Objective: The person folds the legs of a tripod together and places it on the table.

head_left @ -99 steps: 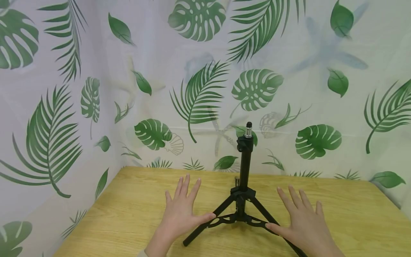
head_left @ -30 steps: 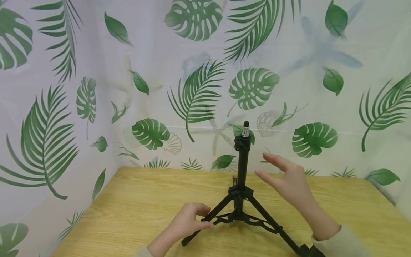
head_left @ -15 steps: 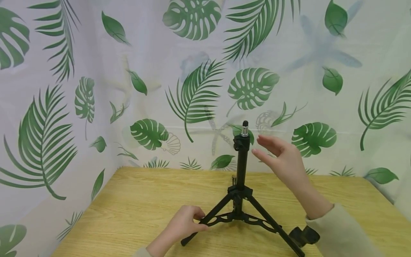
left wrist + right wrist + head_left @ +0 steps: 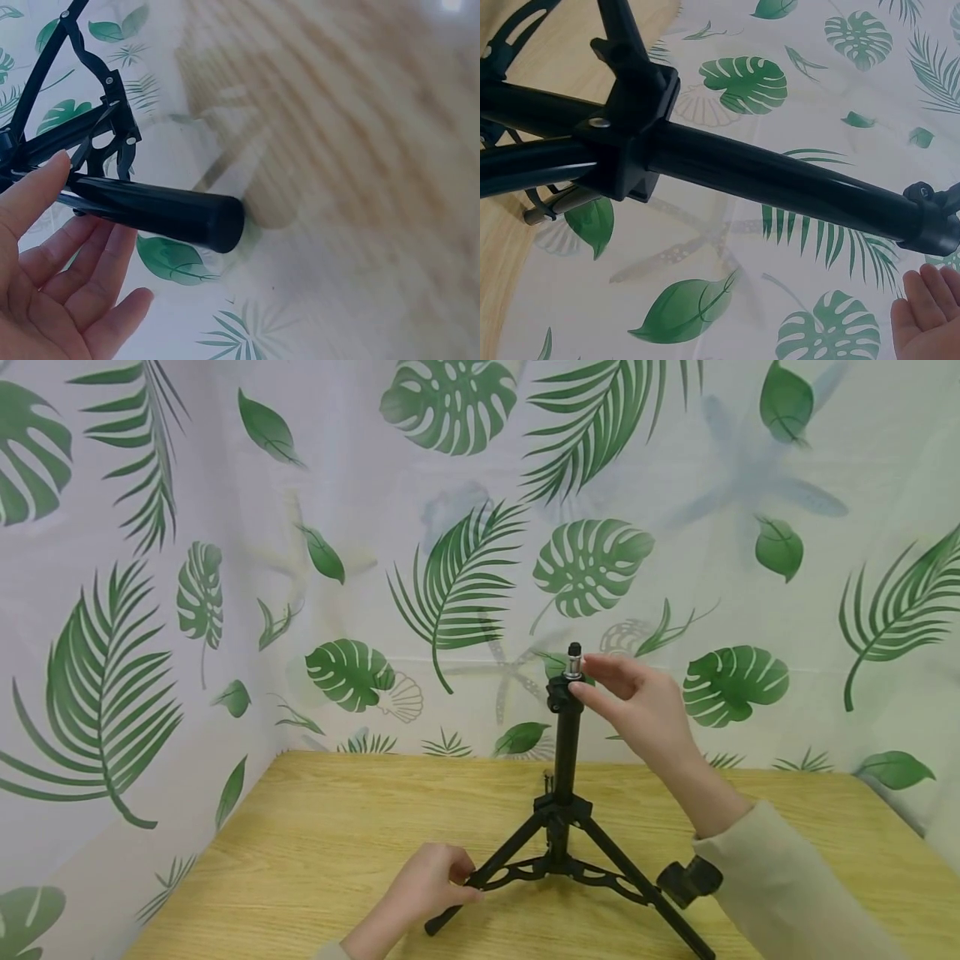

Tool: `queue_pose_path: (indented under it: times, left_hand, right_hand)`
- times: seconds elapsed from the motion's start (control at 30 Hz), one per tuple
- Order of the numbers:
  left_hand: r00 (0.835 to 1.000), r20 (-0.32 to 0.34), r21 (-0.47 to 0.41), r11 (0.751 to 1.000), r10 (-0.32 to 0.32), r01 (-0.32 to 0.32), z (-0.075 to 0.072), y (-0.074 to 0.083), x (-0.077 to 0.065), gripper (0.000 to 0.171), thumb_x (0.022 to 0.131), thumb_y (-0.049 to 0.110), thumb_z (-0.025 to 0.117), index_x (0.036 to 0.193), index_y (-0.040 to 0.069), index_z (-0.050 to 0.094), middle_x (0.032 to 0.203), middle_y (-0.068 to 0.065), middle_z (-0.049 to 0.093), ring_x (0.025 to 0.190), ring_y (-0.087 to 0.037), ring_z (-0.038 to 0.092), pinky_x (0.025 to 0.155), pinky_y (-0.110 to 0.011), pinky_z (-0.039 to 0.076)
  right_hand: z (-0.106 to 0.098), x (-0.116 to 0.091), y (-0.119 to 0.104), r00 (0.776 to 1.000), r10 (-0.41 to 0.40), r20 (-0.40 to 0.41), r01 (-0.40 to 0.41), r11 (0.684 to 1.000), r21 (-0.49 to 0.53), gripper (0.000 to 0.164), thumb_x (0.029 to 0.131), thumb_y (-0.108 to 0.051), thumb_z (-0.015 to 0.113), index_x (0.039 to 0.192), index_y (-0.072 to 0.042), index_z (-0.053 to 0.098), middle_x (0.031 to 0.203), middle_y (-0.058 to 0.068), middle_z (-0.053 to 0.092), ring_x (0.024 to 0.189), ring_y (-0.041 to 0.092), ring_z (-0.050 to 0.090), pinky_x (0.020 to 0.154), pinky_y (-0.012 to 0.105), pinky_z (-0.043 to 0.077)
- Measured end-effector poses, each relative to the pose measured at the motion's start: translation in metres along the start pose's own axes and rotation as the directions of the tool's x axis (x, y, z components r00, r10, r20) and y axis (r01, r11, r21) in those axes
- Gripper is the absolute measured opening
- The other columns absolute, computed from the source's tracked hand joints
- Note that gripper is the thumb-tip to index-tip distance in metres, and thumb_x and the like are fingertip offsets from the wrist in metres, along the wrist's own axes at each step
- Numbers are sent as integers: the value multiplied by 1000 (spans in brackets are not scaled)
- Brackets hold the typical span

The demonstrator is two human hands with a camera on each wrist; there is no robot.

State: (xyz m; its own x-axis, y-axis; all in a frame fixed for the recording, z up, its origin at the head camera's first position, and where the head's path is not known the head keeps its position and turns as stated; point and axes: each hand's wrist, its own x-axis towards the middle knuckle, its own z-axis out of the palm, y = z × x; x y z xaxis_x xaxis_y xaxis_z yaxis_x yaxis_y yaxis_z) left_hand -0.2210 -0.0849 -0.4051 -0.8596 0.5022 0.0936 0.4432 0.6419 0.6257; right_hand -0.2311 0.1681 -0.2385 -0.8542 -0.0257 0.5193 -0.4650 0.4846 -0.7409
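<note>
Fingers of the left hand [image 4: 429, 878] grip a leg [image 4: 510, 848] of the black tripod [image 4: 567, 760]; those of the right hand [image 4: 651, 710], parted, reach its metal tip [image 4: 573, 664], contact unclear. Upright on the desk [image 4: 337, 810], it looks light, stiff and slick, best held by its column [image 4: 780, 182].

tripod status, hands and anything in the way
Left hand round one leg. Right hand at the top stud, contact unclear. Tripod standing, legs spread. Nothing seen blocking.
</note>
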Motion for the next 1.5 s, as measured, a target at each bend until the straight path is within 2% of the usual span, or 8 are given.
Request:
queue_pose_path:
  times: [0.37, 0.7, 0.83, 1.0, 1.2, 1.5]
  left_hand:
    - [1000, 18, -43, 999, -25, 25, 4, 1, 1, 21, 71, 16, 74, 85, 3, 66, 75, 3, 62, 67, -5, 56, 61, -22, 46]
    - [999, 22, -54, 998, -31, 32, 6, 2, 0, 18, 70, 14, 74, 83, 4, 66, 73, 6, 61, 66, -4, 55, 60, -22, 45]
    - [999, 25, -64, 997, -32, 34, 6, 2, 1, 16, 71, 13, 74, 83, 5, 66, 72, 7, 61, 66, -4, 55, 60, -22, 45]
    - [1000, 12, -64, 998, -9, 9, 8, 4, 1, 14, 70, 11, 73, 82, 6, 67, 71, 7, 61, 65, -3, 55, 63, -23, 45]
    - [1000, 0, -48, 999, 7, -7, 8, 4, -1, 17, 70, 9, 73, 84, 3, 67, 73, 4, 62, 67, -6, 56, 63, -24, 46]
    - [1000, -13, -22, 1000, 21, -21, 7, 4, 3, 16, 70, 11, 73, 83, 4, 67, 72, 6, 62, 66, -3, 55, 62, -23, 45]
  right_hand:
    - [4, 13, -8, 999, 47, -14, -47, 998, 42, 42, 81, -29, 64, 113, -3, 57, 104, 10, 61, 95, 18, 58, 76, 29, 46]
    - [7, 16, -10, 998, 33, -50, -32, 999, 25, 32, 81, -26, 66, 99, 0, 63, 93, 12, 63, 79, 9, 59, 71, 27, 44]
    - [5, 16, -12, 999, 30, -44, -30, 1000, -2, 32, 80, -26, 66, 98, 1, 63, 93, 13, 64, 80, 12, 59, 70, 25, 44]
    - [5, 16, -10, 999, 22, -38, -24, 999, -45, 31, 80, -27, 66, 94, 0, 64, 91, 12, 64, 81, 18, 60, 70, 29, 45]
    - [8, 15, -7, 999, 27, -25, -28, 999, -34, 30, 79, -27, 67, 91, 0, 64, 89, 12, 64, 81, 18, 60, 73, 31, 44]
    - [7, 12, -8, 999, 7, -34, -8, 999, -44, 28, 80, -27, 67, 89, -1, 64, 87, 11, 64, 78, 17, 60, 71, 31, 44]
